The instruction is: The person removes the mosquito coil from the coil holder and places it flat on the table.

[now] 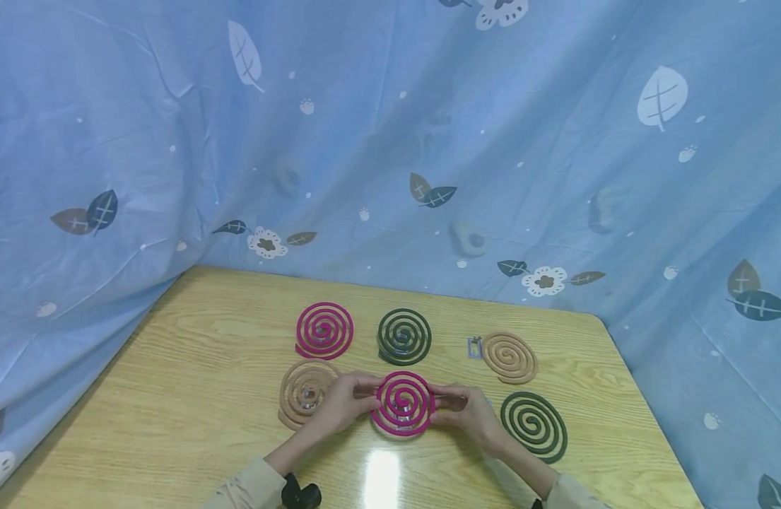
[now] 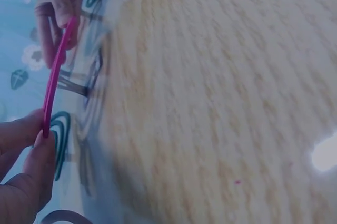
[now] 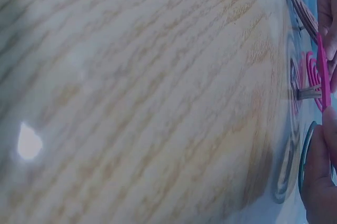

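Note:
A magenta mosquito coil is held by its opposite edges between my two hands. My left hand pinches its left rim between thumb and fingers; my right hand pinches the right rim the same way. Seen edge-on in the left wrist view, the coil hovers above the table over a small metal stand. The right wrist view also shows an upright metal prong just beneath the coil; whether they touch I cannot tell. A tan coil lies beside my left hand, partly hidden by it.
Behind are another magenta coil and a dark green coil. To the right lie a tan coil, a dark green coil and a small metal stand. A blue patterned curtain borders the wooden table.

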The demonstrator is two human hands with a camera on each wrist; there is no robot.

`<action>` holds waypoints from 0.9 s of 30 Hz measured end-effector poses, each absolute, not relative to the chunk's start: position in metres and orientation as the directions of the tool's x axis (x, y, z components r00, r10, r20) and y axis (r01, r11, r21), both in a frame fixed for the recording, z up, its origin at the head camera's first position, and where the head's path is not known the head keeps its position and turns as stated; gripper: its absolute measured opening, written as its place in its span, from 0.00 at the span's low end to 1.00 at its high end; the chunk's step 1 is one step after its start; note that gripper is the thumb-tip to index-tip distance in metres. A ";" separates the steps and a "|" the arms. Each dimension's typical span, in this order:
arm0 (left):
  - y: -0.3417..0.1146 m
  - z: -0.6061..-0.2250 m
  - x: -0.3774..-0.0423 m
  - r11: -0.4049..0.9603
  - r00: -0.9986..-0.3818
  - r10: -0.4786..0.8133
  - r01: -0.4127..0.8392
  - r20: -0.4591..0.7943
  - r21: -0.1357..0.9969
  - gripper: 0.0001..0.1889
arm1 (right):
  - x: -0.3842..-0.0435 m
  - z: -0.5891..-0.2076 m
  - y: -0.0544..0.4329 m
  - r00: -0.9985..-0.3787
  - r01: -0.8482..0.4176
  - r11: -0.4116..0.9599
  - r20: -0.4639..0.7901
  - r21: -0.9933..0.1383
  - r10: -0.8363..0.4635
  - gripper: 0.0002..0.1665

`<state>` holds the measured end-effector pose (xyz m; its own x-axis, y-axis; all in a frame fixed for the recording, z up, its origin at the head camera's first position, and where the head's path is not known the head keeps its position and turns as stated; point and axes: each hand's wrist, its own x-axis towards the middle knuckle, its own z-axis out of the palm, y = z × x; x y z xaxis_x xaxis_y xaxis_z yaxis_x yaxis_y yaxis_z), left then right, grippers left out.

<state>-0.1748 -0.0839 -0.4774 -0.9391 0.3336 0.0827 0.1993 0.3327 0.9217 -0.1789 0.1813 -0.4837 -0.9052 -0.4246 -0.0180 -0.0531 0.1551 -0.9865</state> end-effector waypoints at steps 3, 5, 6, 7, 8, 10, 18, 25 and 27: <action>-0.084 -0.474 -0.175 0.306 -0.937 0.336 0.199 0.089 0.931 0.17 | -0.178 -0.483 0.181 -0.915 -0.071 0.182 -0.009 -0.981 -0.403 0.30; -0.084 -0.472 -0.175 0.286 -0.936 0.337 0.200 0.097 0.937 0.16 | -0.178 -0.482 0.181 -0.921 -0.091 0.201 0.005 -0.975 -0.390 0.29; -0.084 -0.471 -0.174 0.276 -0.936 0.337 0.200 0.100 0.940 0.16 | -0.178 -0.482 0.181 -0.920 -0.103 0.204 0.015 -0.974 -0.391 0.29; -0.084 -0.470 -0.174 0.270 -0.936 0.336 0.198 0.101 0.942 0.16 | -0.178 -0.482 0.182 -0.920 -0.113 0.206 0.025 -0.972 -0.391 0.29; -0.084 -0.469 -0.174 0.268 -0.936 0.336 0.196 0.099 0.943 0.16 | -0.178 -0.482 0.182 -0.920 -0.122 0.206 0.032 -0.971 -0.392 0.28; -0.084 -0.468 -0.173 0.279 -0.939 0.334 0.185 0.086 0.942 0.16 | -0.178 -0.482 0.183 -0.917 -0.147 0.211 0.054 -0.966 -0.396 0.27; -0.080 -0.465 -0.169 0.311 -0.938 0.336 0.194 0.084 0.930 0.16 | -0.177 -0.483 0.192 -0.895 -0.178 0.147 0.098 -0.973 -0.434 0.26; -0.074 -0.463 -0.166 0.271 -0.931 0.344 0.222 0.121 0.937 0.16 | -0.174 -0.484 0.197 -0.905 -0.196 0.165 0.113 -0.966 -0.411 0.27; -0.072 -0.463 -0.165 0.261 -0.931 0.342 0.225 0.128 0.939 0.16 | -0.173 -0.484 0.199 -0.907 -0.191 0.164 0.110 -0.968 -0.407 0.26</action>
<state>-0.1653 -0.0717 -0.4632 -0.9311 0.3415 0.1283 0.2252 0.2613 0.9386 -0.1735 0.1991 -0.4844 -0.9069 -0.4066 0.1104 -0.1912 0.1638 -0.9678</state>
